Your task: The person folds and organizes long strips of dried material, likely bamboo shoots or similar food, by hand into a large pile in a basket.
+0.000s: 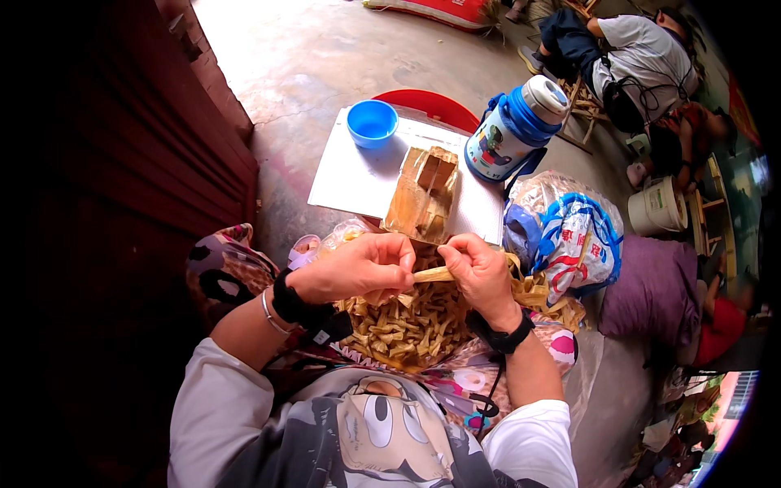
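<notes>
Between my hands, above my lap, a pale yellow strip (435,275) of dried, husk-like material is stretched. My left hand (366,267) is closed in a pinch on its left end. Thumb and bent fingers of my right hand (486,281) grip the other end. Below them lies a heap of short, folded yellow strips (407,325) in my lap. Just beyond my fingers a brown-yellow block (415,195), with a squarish hollow at its upper end, stands on a white sheet (350,183). More long strips (549,297) lie by my right wrist.
A blue bowl (373,124) and a blue child's bottle (517,130) stand on the sheet, over a red round stool (435,104). To the right are a printed plastic bag (582,248), a purple sack (651,285), a white bucket (657,207) and seated people (643,61). A dark red door (146,138) borders the left.
</notes>
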Demonstrator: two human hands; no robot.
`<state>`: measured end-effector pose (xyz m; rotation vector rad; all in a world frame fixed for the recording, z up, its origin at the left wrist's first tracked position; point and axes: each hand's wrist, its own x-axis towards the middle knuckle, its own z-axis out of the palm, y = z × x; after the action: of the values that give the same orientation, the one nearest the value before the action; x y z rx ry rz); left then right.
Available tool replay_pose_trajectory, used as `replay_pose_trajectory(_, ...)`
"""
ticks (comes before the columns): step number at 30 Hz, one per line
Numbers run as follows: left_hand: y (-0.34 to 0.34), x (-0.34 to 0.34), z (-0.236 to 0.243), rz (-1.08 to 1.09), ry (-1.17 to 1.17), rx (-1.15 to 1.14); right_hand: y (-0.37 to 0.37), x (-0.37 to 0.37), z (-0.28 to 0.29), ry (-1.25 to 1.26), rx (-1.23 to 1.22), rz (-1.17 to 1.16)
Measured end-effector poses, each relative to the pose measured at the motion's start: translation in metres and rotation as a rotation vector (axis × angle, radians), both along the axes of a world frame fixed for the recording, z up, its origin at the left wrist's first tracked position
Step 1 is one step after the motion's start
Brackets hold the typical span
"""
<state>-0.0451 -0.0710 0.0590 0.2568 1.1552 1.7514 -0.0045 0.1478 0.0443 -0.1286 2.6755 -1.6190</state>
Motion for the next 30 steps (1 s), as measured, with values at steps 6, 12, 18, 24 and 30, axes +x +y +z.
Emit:
replay_pose_trajectory(6, -0.003, -0.010, -0.010, 0.185, 1.319, -0.443, 0.016, -0.012, 0.009, -0.153, 0.040, 0.303)
replay_pose_trajectory(12, 0.015, -0.031, -0.012, 0.580, 1.906, -0.625, 0.006, -0.028, 0.000, 0.382, 0.207, -0.009)
replay_pose_trajectory(18, 0.012, -0.027, -0.018, 0.239, 1.783, -0.953, 0.004, -0.028, -0.008, 0.313, 0.647, 0.069)
replay_pose_trajectory(24, 0.001, -0.024, -0.019, 0.345, 1.566, -0.818, 0.022, -0.025, -0.013, 0.176, 0.340, -0.068)
replay_pose_trajectory(30, 0.006, -0.024, -0.036, 0.395, 1.369, -0.662, 0.021, -0.022, -0.015, -0.188, -0.040, -0.116)
